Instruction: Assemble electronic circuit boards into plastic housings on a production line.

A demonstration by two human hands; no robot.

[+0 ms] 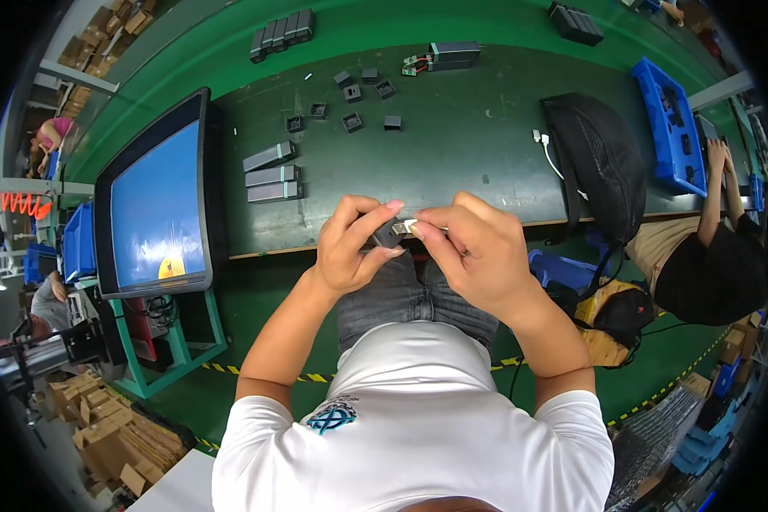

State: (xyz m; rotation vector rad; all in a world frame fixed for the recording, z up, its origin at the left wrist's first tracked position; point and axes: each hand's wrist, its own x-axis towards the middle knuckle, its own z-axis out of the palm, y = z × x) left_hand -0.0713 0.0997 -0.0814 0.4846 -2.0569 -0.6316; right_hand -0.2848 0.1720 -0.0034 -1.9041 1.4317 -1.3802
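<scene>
Just over the table's near edge, my left hand (348, 246) pinches a small dark grey block (386, 233) between thumb and fingers. My right hand (480, 247) is closed on a white USB plug (409, 226). The plug's metal end points left and meets the block; whether it sits inside cannot be made out. Beyond my hands, several small black square caps (352, 122) lie scattered on the green table (461, 162). To their left rest three long dark grey cases (273, 174).
A large monitor (158, 200) stands at the left. On the right lie a black bag (597, 158), a white cable (551, 156) and a blue tray (670, 128). More dark cases (454, 56) sit toward the back. Another person's hands (718, 158) are at the far right.
</scene>
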